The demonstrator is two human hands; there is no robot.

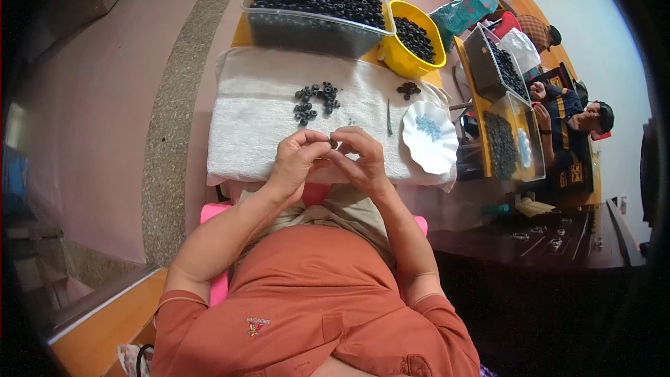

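My left hand (296, 158) and my right hand (364, 158) meet above the near part of a white cloth (244, 126). Their thumbs and forefingers pinch a small dark round part (333, 144), mostly covered by the fingertips. Just beyond the hands lies a loose group of black ring-like parts (305, 110). To the right are a small heap of dark brown parts (409, 89) and slim dark tweezers (389, 117). A white scalloped plate (427, 160) holds small pale blue pieces (428, 127). A few similar bits rest on the cloth near my right fingers.
At the far edge stand a clear plastic bin (314, 35) full of black parts and a yellow tub (412, 66) with more. On the right, another person (569, 119) sits at a second table with clear bins (534, 157). A pink chair (218, 286) is under me.
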